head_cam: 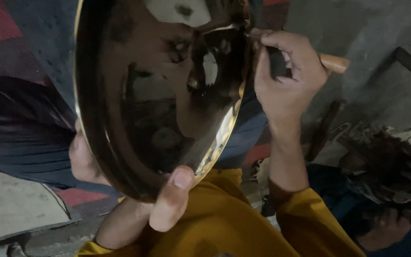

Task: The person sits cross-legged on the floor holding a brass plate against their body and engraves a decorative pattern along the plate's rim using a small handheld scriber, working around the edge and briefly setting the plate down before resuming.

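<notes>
Head view: the left hand [167, 200] grips the lower rim of a shiny brass bowl [158, 95], raised and tilted. The right hand [286, 81] pinches a wooden-handled tool [334, 63] at its upper rim. The bowl looks stiff, slick and weighty; the rim gives the best hold.

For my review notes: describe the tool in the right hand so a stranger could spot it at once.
Start at the big shiny dark metal bowl filling the upper middle. At its upper right rim, the right hand pinches a thin tool. Its pale wooden handle, poking out past the hand, sets it apart.
</notes>
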